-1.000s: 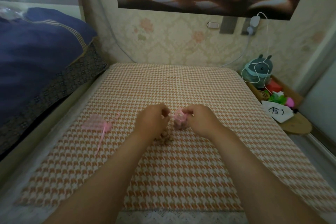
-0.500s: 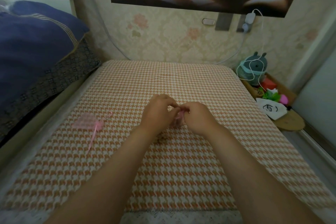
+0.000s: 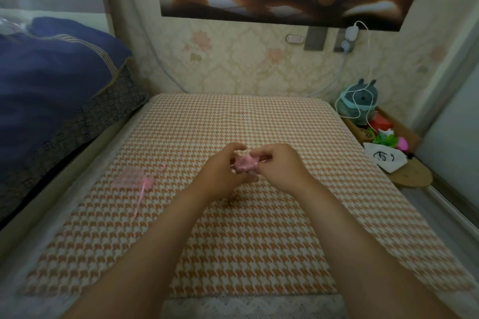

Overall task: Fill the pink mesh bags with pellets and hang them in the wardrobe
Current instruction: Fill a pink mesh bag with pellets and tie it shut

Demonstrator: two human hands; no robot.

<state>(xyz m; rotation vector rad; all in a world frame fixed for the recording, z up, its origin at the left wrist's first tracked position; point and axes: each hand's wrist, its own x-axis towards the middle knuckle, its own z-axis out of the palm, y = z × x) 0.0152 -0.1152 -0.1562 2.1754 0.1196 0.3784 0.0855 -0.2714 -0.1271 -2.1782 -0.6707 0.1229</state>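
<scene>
1. My left hand [image 3: 220, 171] and my right hand [image 3: 281, 168] meet over the middle of the bed, above its orange-and-white houndstooth cover [image 3: 259, 241].
2. Between them I hold a pink mesh bag [image 3: 245, 164], bunched up and lifted just off the cover.
3. The curled fingers and thumb of my left hand pinch the bag's left side.
4. My right hand pinches its upper right edge between thumb and forefinger, with the other fingers curled in below.
5. A few brownish pellets [image 3: 229, 200] lie on the cover just beside my left wrist; they are blurred.
6. A second pink mesh bag [image 3: 128, 176] lies flat on the cover, well to the left of my hands.
7. Its pink ribbon [image 3: 141, 195] trails toward me.
8. A dark blue quilt [image 3: 51, 80] is heaped beyond the bed's left edge.
9. A grey plush toy [image 3: 359, 102] with a white cable [image 3: 363, 65] draped over it sits at the far right corner.
10. A white pouch with a drawn face [image 3: 385, 160] lies nearer on that side.
</scene>
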